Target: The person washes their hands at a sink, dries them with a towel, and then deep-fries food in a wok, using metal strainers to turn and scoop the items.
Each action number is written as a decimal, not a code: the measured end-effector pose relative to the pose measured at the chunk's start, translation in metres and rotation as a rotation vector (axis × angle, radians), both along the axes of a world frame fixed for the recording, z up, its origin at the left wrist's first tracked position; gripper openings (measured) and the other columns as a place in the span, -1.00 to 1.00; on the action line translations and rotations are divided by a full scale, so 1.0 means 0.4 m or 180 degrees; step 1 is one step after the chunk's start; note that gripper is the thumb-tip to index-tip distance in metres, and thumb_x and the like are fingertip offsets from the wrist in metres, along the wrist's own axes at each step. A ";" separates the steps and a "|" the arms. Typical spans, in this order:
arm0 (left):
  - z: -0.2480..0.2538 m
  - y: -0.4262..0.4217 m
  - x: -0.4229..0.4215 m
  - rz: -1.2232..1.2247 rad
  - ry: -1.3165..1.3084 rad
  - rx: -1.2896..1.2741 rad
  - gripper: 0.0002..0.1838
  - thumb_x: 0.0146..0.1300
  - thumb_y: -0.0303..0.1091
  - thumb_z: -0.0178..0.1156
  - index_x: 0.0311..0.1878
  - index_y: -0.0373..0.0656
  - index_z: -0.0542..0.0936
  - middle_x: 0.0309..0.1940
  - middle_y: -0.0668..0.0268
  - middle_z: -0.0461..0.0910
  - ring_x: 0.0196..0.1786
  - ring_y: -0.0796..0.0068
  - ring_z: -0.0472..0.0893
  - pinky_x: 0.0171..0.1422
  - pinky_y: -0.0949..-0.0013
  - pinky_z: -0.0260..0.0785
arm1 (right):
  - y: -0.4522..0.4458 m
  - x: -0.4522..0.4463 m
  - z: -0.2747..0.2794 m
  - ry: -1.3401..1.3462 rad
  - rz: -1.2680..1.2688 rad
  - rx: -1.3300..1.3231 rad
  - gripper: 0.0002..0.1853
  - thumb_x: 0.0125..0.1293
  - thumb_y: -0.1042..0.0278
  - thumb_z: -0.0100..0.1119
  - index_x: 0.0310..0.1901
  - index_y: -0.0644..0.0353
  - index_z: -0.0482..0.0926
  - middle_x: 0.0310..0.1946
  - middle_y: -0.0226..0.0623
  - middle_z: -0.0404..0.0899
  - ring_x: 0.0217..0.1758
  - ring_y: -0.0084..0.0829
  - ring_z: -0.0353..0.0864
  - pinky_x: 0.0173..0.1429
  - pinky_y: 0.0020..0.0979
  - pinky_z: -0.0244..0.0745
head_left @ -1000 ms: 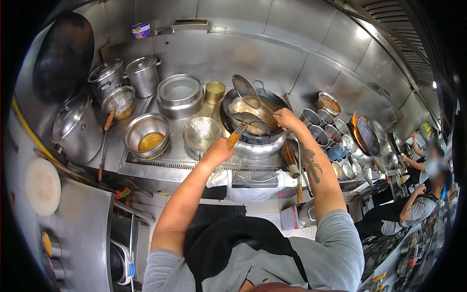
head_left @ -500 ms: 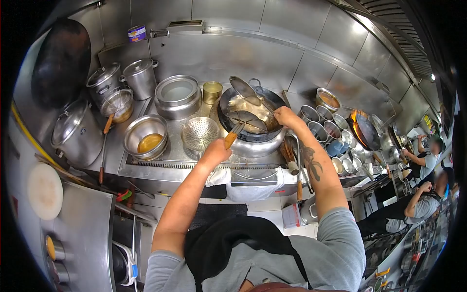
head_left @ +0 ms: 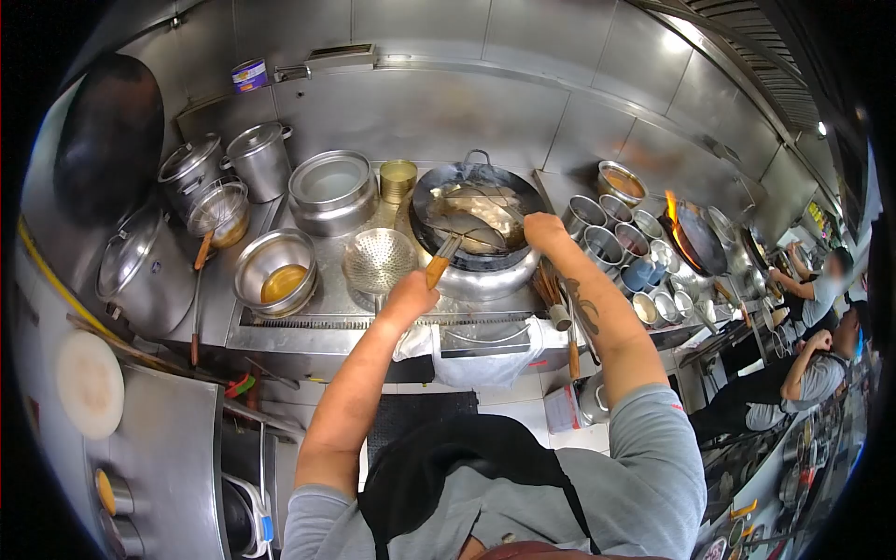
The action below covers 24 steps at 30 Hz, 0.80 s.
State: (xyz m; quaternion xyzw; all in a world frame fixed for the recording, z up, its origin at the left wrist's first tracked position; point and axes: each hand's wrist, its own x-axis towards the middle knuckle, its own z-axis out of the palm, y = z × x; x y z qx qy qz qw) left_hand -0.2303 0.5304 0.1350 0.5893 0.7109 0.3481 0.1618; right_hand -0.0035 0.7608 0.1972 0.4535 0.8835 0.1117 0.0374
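A dark wok [head_left: 530, 193] with pale, bubbling liquid stands on a burner in front of me. My left hand [head_left: 411, 295] is closed round the wooden handle of a skimmer [head_left: 471, 227], whose dark round head lies in the wok. At the wok's right rim, my right hand [head_left: 547, 233] is closed on the handle of a second utensil, a round-headed ladle or strainer [head_left: 478, 198]. Its head is low in the wok behind the skimmer, partly blurred into the liquid. What the utensils carry, if anything, I cannot make out.
A perforated metal strainer [head_left: 380, 261] lies left of the wok, near a bowl of yellowish liquid [head_left: 276, 271]. Lidded pots [head_left: 259, 159] stand farther left. Several metal containers [head_left: 602, 245] and a flaming wok [head_left: 700, 240] are right; two people work beyond.
The utensil in my right hand has come down from above the wok into it. My left hand keeps the skimmer in nearly the same place. The view has shifted slightly.
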 end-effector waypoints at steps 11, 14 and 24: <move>0.002 0.019 0.085 -0.0290 -0.0073 -0.0082 -0.58 -0.03 -0.36 0.20 -0.09 -0.41 0.46 -0.33 -0.22 0.57 -0.18 -0.18 0.59 -0.03 0.01 0.43 | -0.112 0.144 0.211 0.1136 -0.0192 -0.0911 -0.76 0.17 0.32 0.05 -0.23 0.21 0.66 -0.32 0.03 0.63 -0.25 0.01 0.64 -0.12 -0.13 0.52; -0.064 0.042 0.148 -0.0367 -0.0230 -0.0142 -0.49 -0.02 -0.35 0.21 0.00 -0.44 0.38 -0.25 -0.28 0.55 -0.14 -0.21 0.58 -0.01 0.02 0.44 | -0.047 0.163 0.101 0.1196 -0.0105 -0.0785 -0.77 0.15 0.34 0.04 -0.30 0.27 0.64 -0.35 0.05 0.62 -0.26 0.04 0.61 -0.11 -0.10 0.50; -0.082 0.037 0.259 -0.0606 -0.0578 -0.0077 -0.28 -0.04 -0.34 0.27 0.12 -0.62 0.23 -0.26 -0.33 0.53 -0.12 -0.18 0.58 0.00 0.09 0.46 | -0.074 0.197 0.089 0.1672 0.0186 -0.0595 -0.78 0.14 0.33 0.03 -0.33 0.27 0.63 -0.36 0.07 0.60 -0.23 0.04 0.61 -0.06 -0.12 0.49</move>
